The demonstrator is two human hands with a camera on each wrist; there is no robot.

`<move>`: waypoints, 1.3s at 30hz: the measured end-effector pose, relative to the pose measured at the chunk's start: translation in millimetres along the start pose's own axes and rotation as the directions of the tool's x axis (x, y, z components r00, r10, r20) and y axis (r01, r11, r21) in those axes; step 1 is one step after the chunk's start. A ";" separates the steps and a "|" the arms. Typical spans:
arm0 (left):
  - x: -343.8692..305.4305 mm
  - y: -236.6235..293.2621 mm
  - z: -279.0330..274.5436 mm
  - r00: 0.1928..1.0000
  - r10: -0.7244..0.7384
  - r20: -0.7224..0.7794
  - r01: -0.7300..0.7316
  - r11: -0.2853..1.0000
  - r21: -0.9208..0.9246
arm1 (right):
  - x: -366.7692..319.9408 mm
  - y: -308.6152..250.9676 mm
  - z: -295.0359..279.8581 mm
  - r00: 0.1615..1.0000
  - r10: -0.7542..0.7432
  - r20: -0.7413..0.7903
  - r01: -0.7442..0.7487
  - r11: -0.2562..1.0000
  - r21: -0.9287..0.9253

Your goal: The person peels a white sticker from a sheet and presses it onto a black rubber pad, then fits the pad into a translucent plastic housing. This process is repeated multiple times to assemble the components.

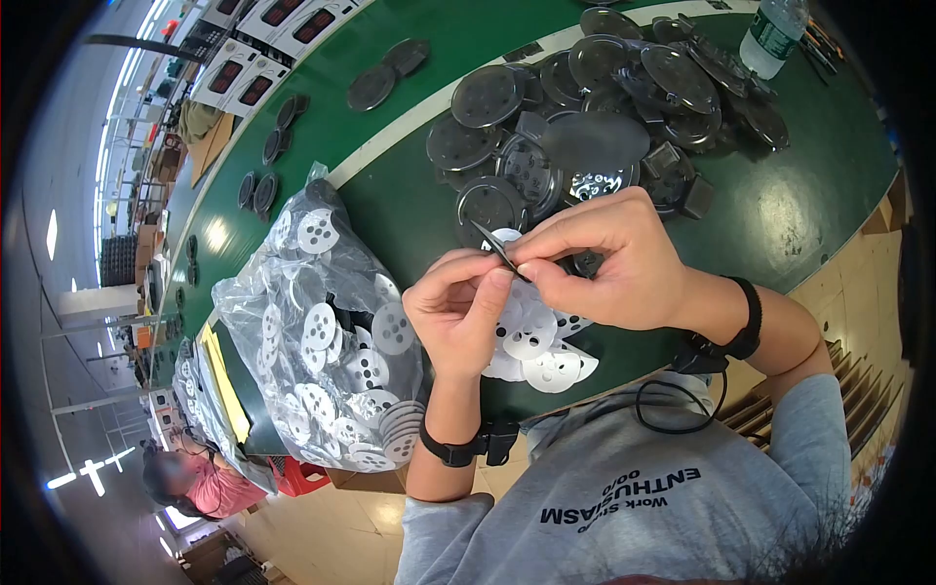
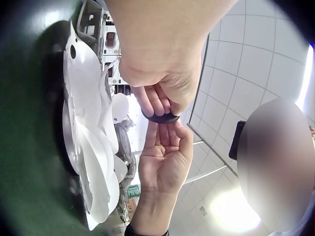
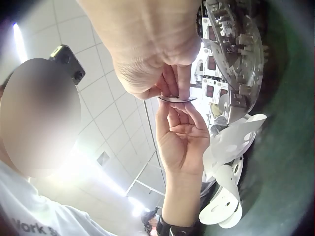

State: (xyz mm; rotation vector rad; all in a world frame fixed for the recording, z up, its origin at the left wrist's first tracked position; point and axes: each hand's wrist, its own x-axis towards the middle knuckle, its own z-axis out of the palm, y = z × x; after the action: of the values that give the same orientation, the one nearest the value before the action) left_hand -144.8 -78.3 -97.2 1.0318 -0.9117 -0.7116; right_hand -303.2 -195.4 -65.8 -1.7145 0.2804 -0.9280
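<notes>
Both hands meet in front of the chest over a thin dark disc [image 1: 501, 253], seen nearly edge-on. My left hand [image 1: 456, 304] pinches its near left edge between thumb and fingers, and my right hand [image 1: 619, 261] pinches the opposite side. In the left wrist view the disc [image 2: 161, 118] looks black; the right wrist view shows a pale face on the disc [image 3: 177, 100] with a dark rim. Beneath the hands lies a loose pile of white round sheets with holes [image 1: 531, 341], partly hidden by the fingers.
A clear plastic bag [image 1: 283, 292] of white perforated discs lies left of the hands. Beyond them is a heap of dark round plastic parts [image 1: 604, 78], with a water bottle [image 1: 773, 39] at its right. More dark parts [image 1: 372, 88] sit further along the green table [image 1: 819, 185].
</notes>
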 end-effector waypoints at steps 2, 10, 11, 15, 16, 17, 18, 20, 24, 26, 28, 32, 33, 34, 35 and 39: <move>0.1 0.2 0.4 1.000 -0.002 -0.002 0.002 1.000 -0.004 | 0.4 -1.1 -0.3 1.000 -0.001 0.002 0.001 1.000 -0.007; -0.1 0.6 -0.6 1.000 -0.009 0.003 0.009 1.000 -0.009 | 0.7 -1.3 0.6 0.999 0.038 -0.020 -0.037 0.999 0.022; 0.0 0.5 -0.6 1.000 -0.009 0.005 0.009 1.000 -0.013 | 0.6 -0.9 0.7 0.999 0.034 -0.020 -0.034 0.999 0.022; 0.7 -0.9 -2.8 1.000 -0.009 0.019 0.009 1.000 -0.020 | 0.9 -1.3 0.5 0.999 0.036 -0.015 -0.035 0.999 0.021; 0.9 -1.2 -3.5 1.000 -0.009 0.023 0.010 1.000 -0.020 | 0.9 -0.5 0.8 1.000 0.025 -0.016 -0.025 1.000 0.018; 0.9 -1.2 -3.2 1.000 -0.012 0.020 0.013 1.000 -0.028 | 0.9 0.0 1.1 1.000 0.014 -0.017 -0.014 1.000 0.016; 0.9 -1.1 -2.5 1.000 -0.015 0.017 0.016 0.999 -0.036 | 1.0 0.0 1.1 1.000 0.011 -0.015 -0.011 1.000 0.010; 1.0 -1.5 -2.5 1.000 -0.019 0.015 0.019 0.999 -0.045 | 1.1 -0.2 0.8 1.000 0.004 -0.011 -0.004 1.000 -0.004; 1.1 -1.3 -2.6 1.000 -0.023 0.017 0.024 0.998 -0.056 | 1.3 0.3 1.7 1.000 -0.019 -0.018 0.018 1.000 -0.016; 1.0 -1.7 -3.0 1.000 -0.024 0.016 0.025 0.998 -0.057 | 1.4 0.3 1.9 0.999 -0.025 -0.021 0.025 1.000 -0.018; 0.2 -3.7 -4.6 1.000 -0.021 0.014 0.022 0.998 -0.052 | 0.9 0.3 2.4 0.999 -0.021 -0.026 0.020 0.999 -0.034; -0.2 -2.9 -3.7 1.000 -0.025 0.014 0.025 0.999 -0.046 | 0.5 1.0 3.4 0.998 -0.051 -0.043 0.048 0.996 -0.069; -0.5 -4.4 -5.1 1.000 -0.022 0.018 0.023 0.999 -0.047 | 0.4 0.9 3.5 0.997 -0.051 -0.050 0.047 0.996 -0.076; -0.7 -5.1 -6.0 1.000 -0.019 0.021 0.020 0.999 -0.047 | 0.1 0.7 4.0 0.997 -0.050 -0.056 0.046 0.996 -0.083; -0.3 -3.5 -3.6 0.999 -0.015 0.037 0.017 0.997 -0.073 | -0.2 0.4 4.4 0.997 -0.051 -0.062 0.045 0.995 -0.090; 1.6 2.1 4.4 0.997 -0.032 0.068 0.040 0.992 -0.118 | -2.1 2.6 4.9 0.991 -0.113 -0.070 0.096 0.972 -0.216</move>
State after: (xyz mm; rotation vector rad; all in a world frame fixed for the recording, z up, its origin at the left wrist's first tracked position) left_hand -147.7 -80.7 -93.8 0.9259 -0.8978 -0.8246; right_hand -300.5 -191.5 -69.4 -1.9040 0.3568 -1.0795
